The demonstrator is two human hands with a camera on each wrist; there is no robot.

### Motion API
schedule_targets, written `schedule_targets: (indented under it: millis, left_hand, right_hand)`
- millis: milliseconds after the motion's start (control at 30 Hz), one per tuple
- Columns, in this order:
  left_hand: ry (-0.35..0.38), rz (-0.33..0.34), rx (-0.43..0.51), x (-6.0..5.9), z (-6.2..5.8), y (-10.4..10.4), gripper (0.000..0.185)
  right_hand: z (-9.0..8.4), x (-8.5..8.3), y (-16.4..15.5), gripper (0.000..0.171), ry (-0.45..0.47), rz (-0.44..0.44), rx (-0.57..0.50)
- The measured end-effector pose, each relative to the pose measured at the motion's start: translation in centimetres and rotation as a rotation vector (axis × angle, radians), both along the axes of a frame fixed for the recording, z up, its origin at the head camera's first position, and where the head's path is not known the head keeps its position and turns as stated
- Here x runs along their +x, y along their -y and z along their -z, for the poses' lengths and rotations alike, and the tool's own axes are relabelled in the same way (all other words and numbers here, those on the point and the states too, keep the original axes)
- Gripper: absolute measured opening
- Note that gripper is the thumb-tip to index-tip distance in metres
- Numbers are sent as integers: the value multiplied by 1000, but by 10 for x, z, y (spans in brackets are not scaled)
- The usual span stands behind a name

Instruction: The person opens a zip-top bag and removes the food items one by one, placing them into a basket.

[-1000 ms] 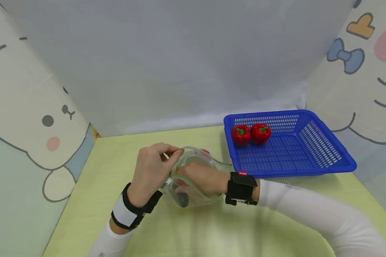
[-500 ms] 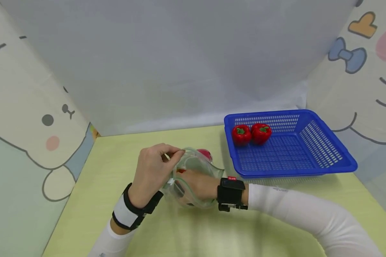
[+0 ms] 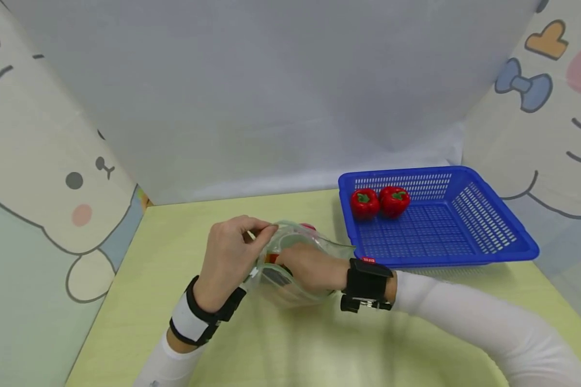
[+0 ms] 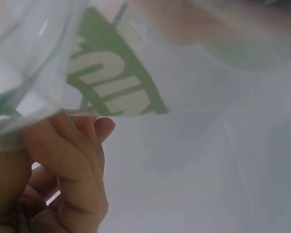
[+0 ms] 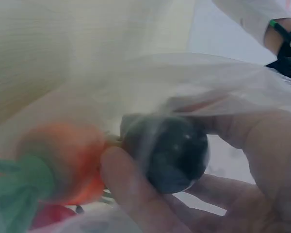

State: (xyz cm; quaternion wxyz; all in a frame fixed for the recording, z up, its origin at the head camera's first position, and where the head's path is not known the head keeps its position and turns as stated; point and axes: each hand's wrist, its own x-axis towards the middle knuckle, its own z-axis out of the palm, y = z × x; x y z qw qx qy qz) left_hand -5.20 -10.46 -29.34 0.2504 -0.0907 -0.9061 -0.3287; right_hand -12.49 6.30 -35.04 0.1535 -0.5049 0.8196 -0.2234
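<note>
The glossy, blackish, rounded thing (image 5: 167, 153) sits inside the clear plastic bag with pale green edging (image 3: 290, 301), just right of centre in the right wrist view. The right-hand grip (image 3: 314, 266) has gone in through the bag's mouth and holds it, fingers bent round both sides. The left-hand grip (image 3: 237, 252) pinches the rim, near the middle of the head view, the gap between its fingertips narrowed onto the film.

To do this step well, I would hold that rim high and taut so the mouth stays wide round the wrist, take the smooth body between thumb and several fingers, and move it without snagging the film (clear plastic clings easily). The neighbouring orange, rounded thing with a green leafy top (image 5: 72, 162) lies close by on the left, so it may need nudging aside.

As for direction, the blackish thing's smooth, bulging side faces the lower right of the right wrist view, with a small stub towards the upper left; its long axis I cannot tell, since film and fingers cover part of it. In the head view, the bag's mouth gapes towards the right, beside the blue perforated plastic basket (image 3: 431, 231).
</note>
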Motion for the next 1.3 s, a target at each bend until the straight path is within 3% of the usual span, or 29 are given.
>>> schedule_targets:
  millis: [133,200,333,467,767,900,1100,1300]
  left_hand:
    - [-2,0,-1,0,0,0,6]
    - [-10,-3,-3,0,0,0,6]
    - [-26,-11,-12,-1,1,1,7]
    - [-21,-16,-17,-1,0,1,7]
    - [-18,-15,-17,-2,1,1,6]
    - [-14,-16,-20,-3,1,1,6]
    - [-9,-19,-18,-2,1,1,7]
    - [-7,-18,-23,-2,2,1,7]
  right_hand:
    - [-18,7,-9,14,-9,19,46]
    - [-27,9,-15,13,-41,15,39]
    - [-47,9,-33,29,-103,9,15]
    - [-66,7,-57,26,-80,6,-12]
    - [-100,6,-115,33,-43,204,-99]
    - [-106,-4,-144,34,-39,297,-154]
    - [-104,-27,-185,35,-56,456,-135]
    - [-90,-49,-222,39,123,553,-135]
